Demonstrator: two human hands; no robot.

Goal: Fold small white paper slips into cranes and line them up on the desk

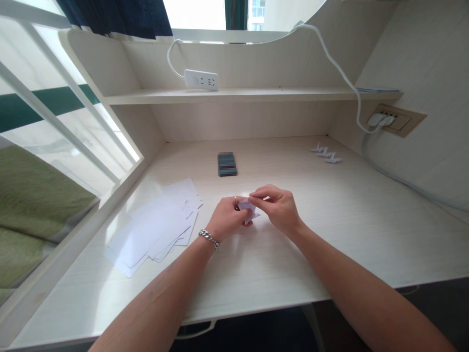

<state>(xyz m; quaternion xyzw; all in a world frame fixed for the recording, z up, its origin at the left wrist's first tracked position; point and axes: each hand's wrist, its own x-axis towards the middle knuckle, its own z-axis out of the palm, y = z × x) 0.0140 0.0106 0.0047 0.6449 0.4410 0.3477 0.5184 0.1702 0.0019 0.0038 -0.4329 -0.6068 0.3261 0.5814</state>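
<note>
A small piece of folded white paper (250, 215) is held up over the middle of the desk. My left hand (230, 215) grips it, thumb in front and the other fingers behind; a ring and a chain bracelet show on this hand and wrist. With thumb and forefinger, my right hand (276, 205) pinches the paper's upper edge. Part of the paper is hidden by my fingers, so its full shape cannot be made out. Off to the left lies a loose, fanned pile of white paper sheets (161, 220).
Several small folded paper cranes (326, 153) stand in a row at the back right. A dark, pixelated rectangular object (227, 164) lies behind my hands. A white power strip (201, 79) sits on the shelf (249, 95). Its cable (337, 63) runs to the wall socket (397, 120).
</note>
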